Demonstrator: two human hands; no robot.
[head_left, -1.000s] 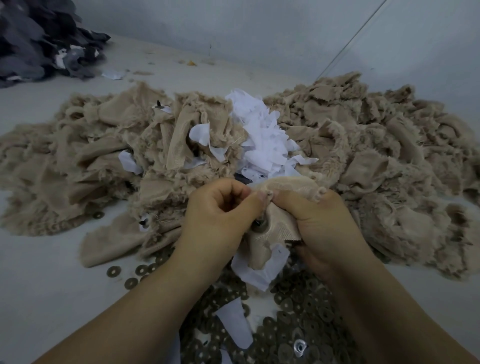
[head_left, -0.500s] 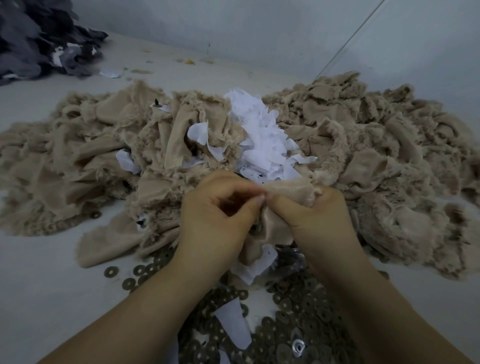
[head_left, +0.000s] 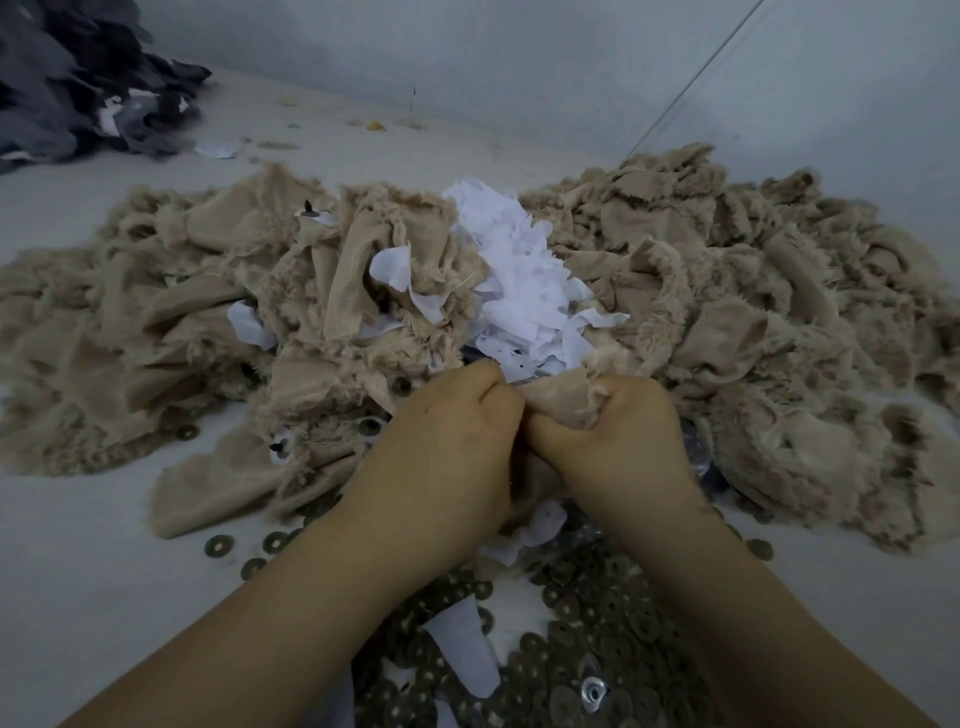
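My left hand (head_left: 447, 447) and my right hand (head_left: 623, 441) meet at the middle of the view, both curled round one small beige plush fabric piece (head_left: 563, 402). The thumbs press together at its near edge. White backing cloth (head_left: 537, 522) hangs out below the hands. What lies inside the fabric between the fingers is hidden.
A wide heap of beige plush pieces (head_left: 753, 322) spreads across the white table (head_left: 78, 571), with white cloth scraps (head_left: 519, 280) piled at its middle. Several dark metal washers (head_left: 597, 613) cover the near table. Dark grey fabric (head_left: 67, 78) is stacked at the far left. A wall stands behind.
Both hands have closed tighter on the beige piece and moved slightly away from me; the fabric is now bunched between the fists and less of it shows.
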